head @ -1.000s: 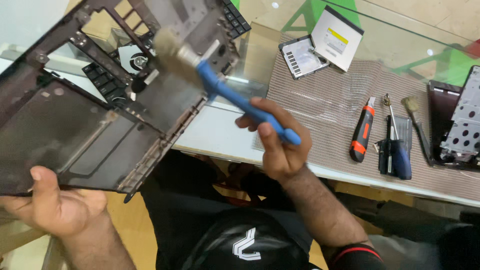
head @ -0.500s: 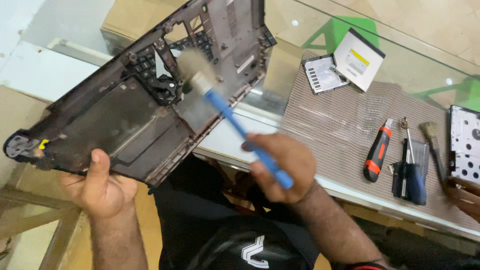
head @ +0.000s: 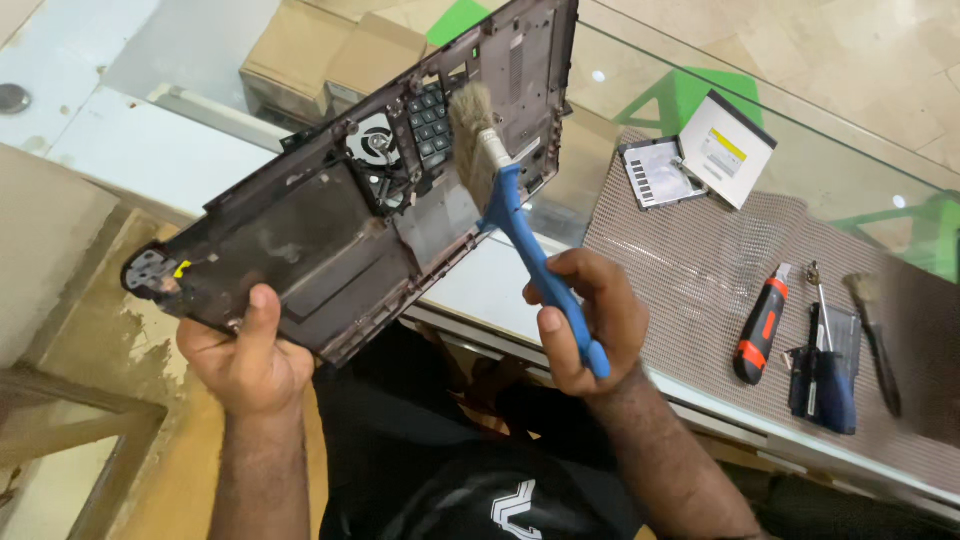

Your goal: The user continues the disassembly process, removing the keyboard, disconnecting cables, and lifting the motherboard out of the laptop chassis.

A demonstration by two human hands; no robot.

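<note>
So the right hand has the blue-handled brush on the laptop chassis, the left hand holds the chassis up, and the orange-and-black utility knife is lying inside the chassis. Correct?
Not quite. The head view shows the utility knife lying on the mesh mat on the counter, not inside the chassis. The rest holds: the right hand grips the blue-handled brush with bristles on the laptop chassis, and the left hand holds the chassis up.

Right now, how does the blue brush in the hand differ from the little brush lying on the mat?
The blue-handled brush is wide, held by the right hand, bristles against the laptop shell. The small brush is narrow, dark-handled and lies untouched on the mesh mat. Both have pale bristles.
</note>
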